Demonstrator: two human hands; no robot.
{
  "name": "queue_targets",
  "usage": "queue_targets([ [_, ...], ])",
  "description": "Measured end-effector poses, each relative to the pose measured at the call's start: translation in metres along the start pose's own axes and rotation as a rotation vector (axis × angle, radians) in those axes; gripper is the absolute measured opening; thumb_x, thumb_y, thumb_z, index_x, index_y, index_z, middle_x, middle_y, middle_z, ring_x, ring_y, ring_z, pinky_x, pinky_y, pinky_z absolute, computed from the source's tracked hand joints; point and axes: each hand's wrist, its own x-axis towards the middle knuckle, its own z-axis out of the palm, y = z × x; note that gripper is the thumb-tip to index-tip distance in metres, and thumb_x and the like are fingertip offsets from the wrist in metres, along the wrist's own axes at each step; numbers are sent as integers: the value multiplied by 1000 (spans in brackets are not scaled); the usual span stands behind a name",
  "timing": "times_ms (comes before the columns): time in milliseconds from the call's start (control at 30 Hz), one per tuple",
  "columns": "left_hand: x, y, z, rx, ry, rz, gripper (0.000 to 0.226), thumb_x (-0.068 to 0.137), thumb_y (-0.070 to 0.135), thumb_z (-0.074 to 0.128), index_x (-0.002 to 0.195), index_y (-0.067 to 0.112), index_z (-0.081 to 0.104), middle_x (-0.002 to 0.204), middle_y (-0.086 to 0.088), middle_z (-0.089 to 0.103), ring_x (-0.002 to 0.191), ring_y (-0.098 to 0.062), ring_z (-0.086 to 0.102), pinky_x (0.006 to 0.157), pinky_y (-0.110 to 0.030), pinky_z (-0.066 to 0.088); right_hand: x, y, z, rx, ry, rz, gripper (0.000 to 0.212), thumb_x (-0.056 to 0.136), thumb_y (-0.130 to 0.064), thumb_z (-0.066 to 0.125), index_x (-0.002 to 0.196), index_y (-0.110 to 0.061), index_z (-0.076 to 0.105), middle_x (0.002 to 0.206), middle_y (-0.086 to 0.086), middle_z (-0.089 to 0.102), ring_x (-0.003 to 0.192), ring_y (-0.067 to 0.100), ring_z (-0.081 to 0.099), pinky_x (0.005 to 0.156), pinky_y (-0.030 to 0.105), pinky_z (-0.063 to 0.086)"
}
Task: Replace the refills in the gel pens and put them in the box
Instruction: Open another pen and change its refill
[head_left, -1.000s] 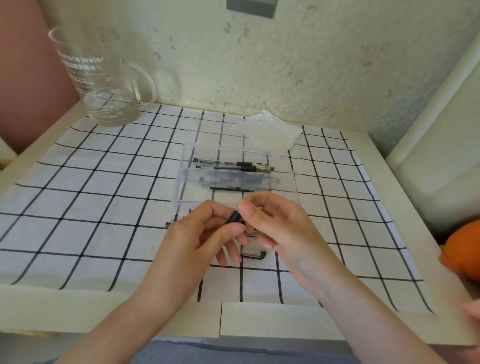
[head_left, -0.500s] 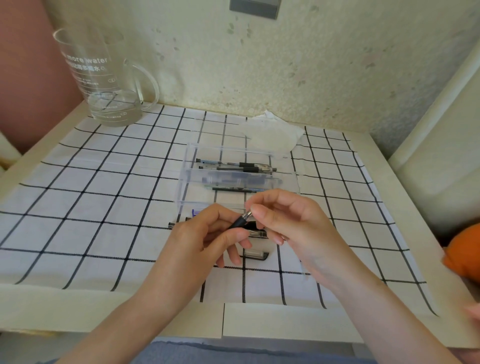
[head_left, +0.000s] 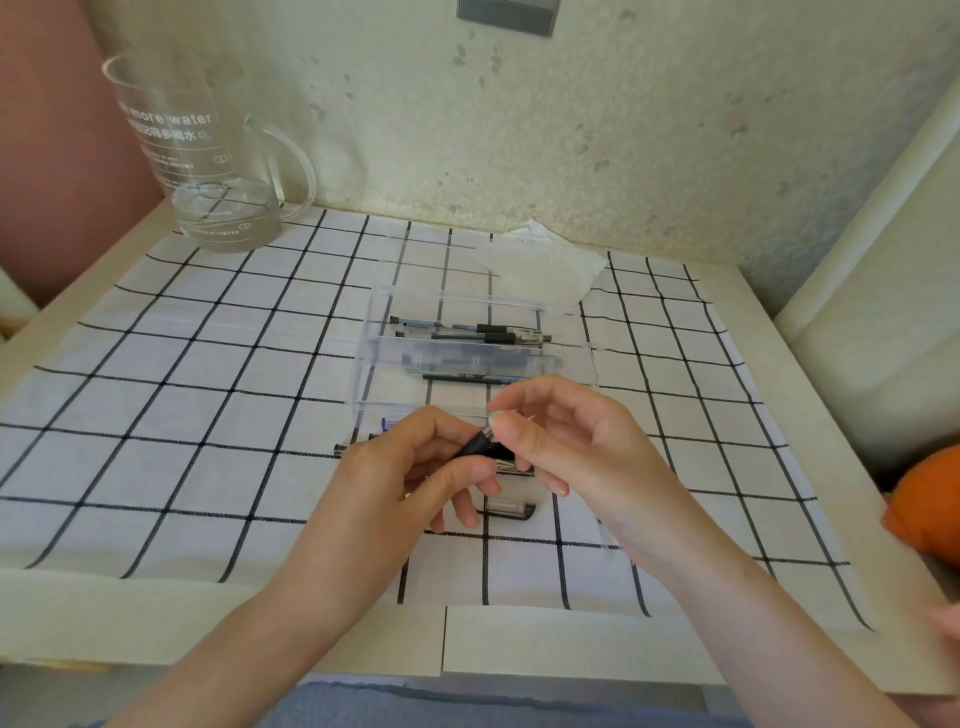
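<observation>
Gel pen tip now pinched again between both hands.

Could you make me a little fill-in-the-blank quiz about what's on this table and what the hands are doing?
1. The left hand holds a gel pen by its ____ grip.
2. The right hand pinches that pen's ____ end.
3. The clear box behind the hands contains several ____.
4. The glass jug stands at the table's far ____ corner.

Missing words: black; tip; pens; left
</observation>
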Motion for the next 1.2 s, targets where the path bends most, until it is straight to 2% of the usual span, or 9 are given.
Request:
queue_targets([
  [133,-1,0,1,8,-2,-7,19,76,31,58,89,17,62,75,5,71,58,-9,63,53,-18,47,2,1,-3,-19,15,-38,3,82,-16,67,85,-17,67,63,-16,60,51,-4,53,54,7,39],
  [300,-1,-1,-1,6,42,-17,12,79,28,58,86,19,60,75,5,72,59,-11,63,54,-21,48,1,-4,-20,15,129,-74,7,83,-14,66,86,-19,69,69,-14,62,55,-2,52,52,8,38],
  [433,2,-3,-4,-2,125,-11,4,83,19,59,86,21,60,74,3,71,59,-11,63,52,-21,48,-8,0,-13,-350,-96,-35,10,82,-16,69,83,-26,69,73,-11,65,66,-4,57,61,9,43],
  [567,3,-3,-5,14,142,-5,5,84,17,58,86,21,60,74,2,72,58,-10,63,52,-21,49,-20,19,14,-747,-298,-27,8,88,-20,61,91,-28,63,80,-12,57,71,-1,52,65,16,46],
  [733,2,-3,-4,31,121,-1,4,85,17,58,87,19,60,74,4,71,58,-10,63,53,-23,49,-18,20,14,-803,-294,8,10,91,-22,57,98,-28,61,86,-8,60,77,6,56,74,26,51],
  [833,1,-2,-4,39,111,-1,7,83,22,58,89,19,60,74,5,71,59,-10,63,53,-23,50,-18,19,14,-812,-303,3,13,91,-22,58,102,-28,60,85,-8,60,76,6,57,71,22,50],
  [967,1,0,-3,19,105,-2,20,75,34,55,89,20,60,74,5,71,60,-10,63,54,-23,50,-16,17,7,-718,-243,35,15,86,-24,65,99,-30,63,80,-11,60,70,1,54,66,18,47],
  [1100,1,0,-2,7,83,8,18,75,34,56,87,21,61,72,5,71,59,-11,63,53,-23,49,-11,6,-5,-284,-59,43,14,79,-23,73,93,-26,72,77,-11,69,69,-3,59,62,13,44],
  [1200,0,0,0,9,61,23,16,76,33,57,86,21,61,73,4,71,59,-12,63,53,-22,48,-10,-3,-8,-34,-45,70,14,78,-19,71,91,-17,74,74,-10,70,54,-5,55,55,14,38],
])
